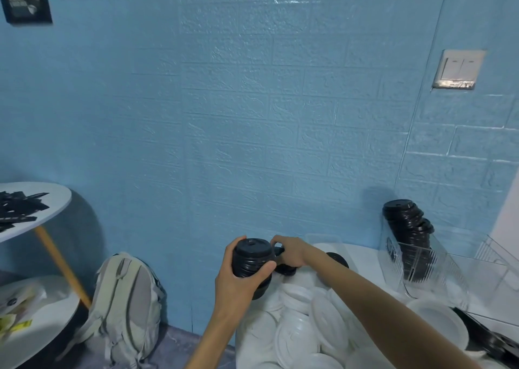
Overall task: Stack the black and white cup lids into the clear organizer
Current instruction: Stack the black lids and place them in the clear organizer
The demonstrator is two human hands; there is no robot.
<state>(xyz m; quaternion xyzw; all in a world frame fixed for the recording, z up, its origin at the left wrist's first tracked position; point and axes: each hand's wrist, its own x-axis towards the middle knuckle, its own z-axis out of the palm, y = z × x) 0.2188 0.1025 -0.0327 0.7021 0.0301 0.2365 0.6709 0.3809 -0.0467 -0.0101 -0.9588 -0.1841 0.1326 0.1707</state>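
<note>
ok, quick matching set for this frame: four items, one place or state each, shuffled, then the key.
Items:
1. stack of black lids
2. white lids
3. clear organizer
4. backpack

States:
A. on the floor against the blue wall
B. gripped in the left hand
C. holds a leaning column of black lids
D. loose pile on the table

Pairs: 1-B, 2-D, 3-C, 4-A
</note>
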